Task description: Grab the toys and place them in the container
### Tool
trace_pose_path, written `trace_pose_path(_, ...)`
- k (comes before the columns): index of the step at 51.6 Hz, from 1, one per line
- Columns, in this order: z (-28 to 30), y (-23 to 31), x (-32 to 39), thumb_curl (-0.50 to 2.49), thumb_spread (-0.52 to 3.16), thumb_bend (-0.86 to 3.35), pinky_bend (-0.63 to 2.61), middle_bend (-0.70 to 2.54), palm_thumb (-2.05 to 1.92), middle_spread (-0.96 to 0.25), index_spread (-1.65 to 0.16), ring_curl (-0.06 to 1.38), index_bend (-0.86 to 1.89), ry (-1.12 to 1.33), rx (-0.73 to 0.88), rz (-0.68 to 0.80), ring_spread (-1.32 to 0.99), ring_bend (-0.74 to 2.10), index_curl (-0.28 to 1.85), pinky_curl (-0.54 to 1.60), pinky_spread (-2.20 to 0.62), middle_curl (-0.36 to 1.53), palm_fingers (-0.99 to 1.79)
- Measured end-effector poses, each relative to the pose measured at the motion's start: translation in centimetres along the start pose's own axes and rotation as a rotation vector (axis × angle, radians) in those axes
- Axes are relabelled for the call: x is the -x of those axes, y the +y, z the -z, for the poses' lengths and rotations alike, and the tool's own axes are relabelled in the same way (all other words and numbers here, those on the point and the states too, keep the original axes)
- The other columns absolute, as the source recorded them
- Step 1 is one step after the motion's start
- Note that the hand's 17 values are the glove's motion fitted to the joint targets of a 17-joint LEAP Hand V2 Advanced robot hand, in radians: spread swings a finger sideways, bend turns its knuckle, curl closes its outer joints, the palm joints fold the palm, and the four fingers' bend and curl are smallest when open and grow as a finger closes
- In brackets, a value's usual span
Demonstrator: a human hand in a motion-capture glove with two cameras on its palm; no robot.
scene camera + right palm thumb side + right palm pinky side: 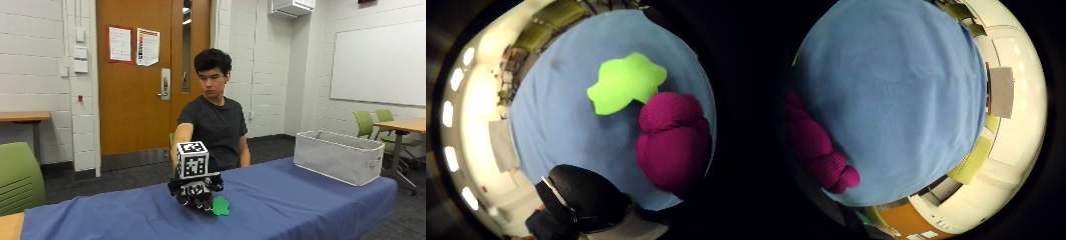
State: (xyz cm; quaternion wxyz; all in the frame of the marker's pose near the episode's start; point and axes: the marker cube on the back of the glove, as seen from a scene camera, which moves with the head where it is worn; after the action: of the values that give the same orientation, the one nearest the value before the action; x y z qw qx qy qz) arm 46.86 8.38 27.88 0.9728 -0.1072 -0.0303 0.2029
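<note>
The gloved right hand (195,194) hovers over the blue table (286,200), whether gripping, unclear; the magenta plush toy (673,142) lies beside a flat green toy (220,206); the grey container (338,155) stands well apart, so a partial grasp risks dropping in transit.

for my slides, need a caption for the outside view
Gloved hand reaches down beside a green toy on the blue table; grey container waits at the far end.

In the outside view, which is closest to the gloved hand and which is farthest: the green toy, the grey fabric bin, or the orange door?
1. Flat green toy, on the blue tablecloth beside the gloved right hand.
2. Grey fabric bin, at the table's far end.
3. Orange door, behind the person.
</note>
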Motion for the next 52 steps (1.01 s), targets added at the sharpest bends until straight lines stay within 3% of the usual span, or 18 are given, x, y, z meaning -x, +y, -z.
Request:
trace_pose_path(13,-1.1,0.4,0.3,0.16,0.91,-0.05,0.47,0.17,-0.06,-0.13,-0.24,0.12,0.19,-0.039,0.038,0.01,-0.29,0.12,0.49,0.34,-0.07,0.34,-0.12)
trace_pose_path(24,-0.2,0.8,1.1,0.27,1.28,0.19,0.58,0.19,0.32,-0.14,-0.26,0.16,0.21,-0.082,-0.052,0.005,-0.35,0.3,0.49,0.35,-0.19,0.34,0.31)
trace_pose_path(32,1.0,1.4,1.4,0.36,1.33,0.25,0.66,0.18,0.44,-0.19,-0.28,0.22,0.26,-0.165,-0.122,0.036,-0.42,0.47,0.51,0.36,-0.28,0.35,0.76)
trace_pose_path(37,1.6,2.0,2.1,0.41,1.26,0.23,0.65,0.31,0.48,-0.22,-0.3,0.24,0.31,-0.147,-0.064,0.046,-0.45,0.53,0.55,0.36,-0.32,0.4,1.08)
trace_pose_path(41,2.0,2.7,2.9,0.46,1.17,0.22,0.58,0.48,0.5,-0.29,-0.3,0.34,0.28,-0.072,-0.002,0.056,-0.45,0.8,0.59,0.35,-0.39,0.46,1.35)
trace_pose_path(52,8.7,4.4,8.3,0.57,1.01,0.18,0.6,0.74,0.54,-0.35,-0.31,0.45,0.36,-0.007,-0.091,0.126,-0.42,1.02,0.68,0.36,-0.47,0.57,1.34)
